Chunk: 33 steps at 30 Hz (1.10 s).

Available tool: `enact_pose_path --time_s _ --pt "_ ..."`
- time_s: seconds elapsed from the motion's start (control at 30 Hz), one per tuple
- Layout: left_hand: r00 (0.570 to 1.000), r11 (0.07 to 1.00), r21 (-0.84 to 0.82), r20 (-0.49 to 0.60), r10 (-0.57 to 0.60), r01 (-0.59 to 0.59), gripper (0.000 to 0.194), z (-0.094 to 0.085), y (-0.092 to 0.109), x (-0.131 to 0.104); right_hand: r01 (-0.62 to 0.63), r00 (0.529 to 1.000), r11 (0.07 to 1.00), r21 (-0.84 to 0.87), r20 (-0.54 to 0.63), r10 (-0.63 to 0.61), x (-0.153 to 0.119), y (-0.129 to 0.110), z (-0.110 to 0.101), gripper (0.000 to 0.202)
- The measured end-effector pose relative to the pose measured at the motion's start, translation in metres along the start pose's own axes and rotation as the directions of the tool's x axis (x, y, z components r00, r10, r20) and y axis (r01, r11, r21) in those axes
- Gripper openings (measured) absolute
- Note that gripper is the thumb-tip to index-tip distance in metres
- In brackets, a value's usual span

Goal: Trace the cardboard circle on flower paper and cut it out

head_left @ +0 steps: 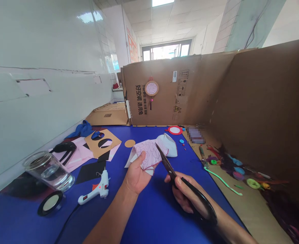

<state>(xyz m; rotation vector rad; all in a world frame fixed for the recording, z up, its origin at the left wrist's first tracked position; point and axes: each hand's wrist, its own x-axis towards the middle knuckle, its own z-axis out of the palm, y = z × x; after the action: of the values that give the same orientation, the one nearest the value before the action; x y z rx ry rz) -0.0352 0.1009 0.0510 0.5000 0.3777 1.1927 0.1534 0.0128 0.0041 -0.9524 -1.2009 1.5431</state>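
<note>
In the middle of the head view, my left hand (137, 176) is closed on a piece of pale pink cloth (149, 150) with a purple line pattern and a reddish edge. White backing shows beneath it, and its far right end curls up. My right hand (183, 191) grips a pair of scissors (172, 171) with black handles and dark blades. The blades point up and left, with their tips over the cloth's right part. Whether the blades are parted around the cloth I cannot tell.
On the left lie a white glue gun (97, 191), a glass jar (50, 171), a round lid (50, 203) and a brown card with round holes (106, 144). A red-rimmed disc (175, 130) lies at the back. Cardboard walls (195, 91) stand behind and right; a green strip (223, 183) lies right.
</note>
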Motion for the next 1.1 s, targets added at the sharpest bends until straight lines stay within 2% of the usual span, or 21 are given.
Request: enact_pose_path --time_s 0.5,0.83,1.1 --pt "1.000 0.999 -0.030 -0.019 -0.013 0.013 0.055 0.0016 0.0003 0.0010 -0.034 0.999 0.999 0.007 -0.001 0.034 -0.0019 -0.0006 0.0001 0.069" --pt "1.000 1.000 -0.003 -0.004 -0.024 0.024 0.061 -0.0029 -0.0015 0.0008 -0.011 0.997 0.996 0.091 0.072 0.005 -0.0003 0.0054 -0.0029 0.064" --pt "1.000 1.000 0.011 -0.012 -0.023 0.023 0.059 0.0000 -0.0018 0.0006 -0.027 0.997 0.995 0.099 0.069 0.020 -0.0009 0.0015 -0.0019 0.066"
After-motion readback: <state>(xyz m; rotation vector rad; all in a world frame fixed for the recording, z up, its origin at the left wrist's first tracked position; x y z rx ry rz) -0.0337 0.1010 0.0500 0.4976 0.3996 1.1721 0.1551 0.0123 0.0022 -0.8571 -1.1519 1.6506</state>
